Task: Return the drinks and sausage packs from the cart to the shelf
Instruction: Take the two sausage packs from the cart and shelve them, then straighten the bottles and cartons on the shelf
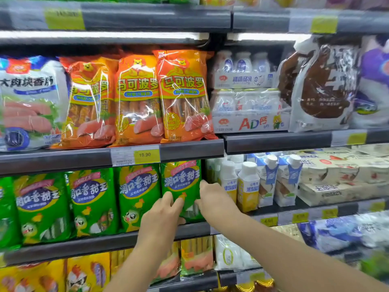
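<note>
A green sausage pack (pixel 182 182) stands upright at the right end of a row of like green packs on the middle shelf (pixel 195 229). My left hand (pixel 163 216) touches its lower left front with straight fingers. My right hand (pixel 214 202) lies against its right edge, fingers reaching behind the pack. Small white and yellow drink bottles (pixel 248 186) stand just right of the pack. The cart is out of view.
Orange sausage packs (pixel 183 95) fill the shelf above, beside stacked white drink multipacks (pixel 246 110). Blue-and-white cartons (pixel 288 180) and boxed drinks (pixel 341 182) sit to the right. Yellow and green packs (pixel 195 258) fill the shelf below.
</note>
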Action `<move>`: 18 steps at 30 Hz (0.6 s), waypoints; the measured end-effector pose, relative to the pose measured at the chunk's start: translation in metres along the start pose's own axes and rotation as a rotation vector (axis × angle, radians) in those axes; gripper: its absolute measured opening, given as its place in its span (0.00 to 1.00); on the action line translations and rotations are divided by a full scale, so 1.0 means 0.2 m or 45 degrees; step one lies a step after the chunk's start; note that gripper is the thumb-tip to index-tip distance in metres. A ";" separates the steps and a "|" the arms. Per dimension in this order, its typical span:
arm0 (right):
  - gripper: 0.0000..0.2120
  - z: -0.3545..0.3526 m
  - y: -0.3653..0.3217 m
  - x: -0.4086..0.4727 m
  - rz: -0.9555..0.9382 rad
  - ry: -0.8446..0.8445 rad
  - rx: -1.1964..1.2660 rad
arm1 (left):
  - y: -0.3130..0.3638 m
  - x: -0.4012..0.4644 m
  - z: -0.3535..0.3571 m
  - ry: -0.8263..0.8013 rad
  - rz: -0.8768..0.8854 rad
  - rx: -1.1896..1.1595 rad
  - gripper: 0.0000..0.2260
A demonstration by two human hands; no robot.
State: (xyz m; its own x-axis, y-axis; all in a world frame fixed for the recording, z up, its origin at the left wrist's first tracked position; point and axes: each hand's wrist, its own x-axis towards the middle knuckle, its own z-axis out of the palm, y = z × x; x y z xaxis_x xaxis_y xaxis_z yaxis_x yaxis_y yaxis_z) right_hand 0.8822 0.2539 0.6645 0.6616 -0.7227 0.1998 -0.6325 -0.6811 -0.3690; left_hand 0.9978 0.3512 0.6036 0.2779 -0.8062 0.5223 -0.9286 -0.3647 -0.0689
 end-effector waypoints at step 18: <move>0.42 -0.28 0.79 -0.13 -0.167 0.253 0.093 | 0.49 0.17 -0.03 0.062 -0.246 -0.699 0.21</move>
State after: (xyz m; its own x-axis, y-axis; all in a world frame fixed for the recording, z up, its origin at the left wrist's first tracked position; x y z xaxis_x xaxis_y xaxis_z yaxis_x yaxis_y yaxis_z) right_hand 0.7424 0.1575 0.6510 0.6396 -0.6426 0.4219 -0.5110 -0.7655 -0.3910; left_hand 0.9148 0.2914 0.6195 0.4552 -0.7220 0.5211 -0.8574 -0.1977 0.4751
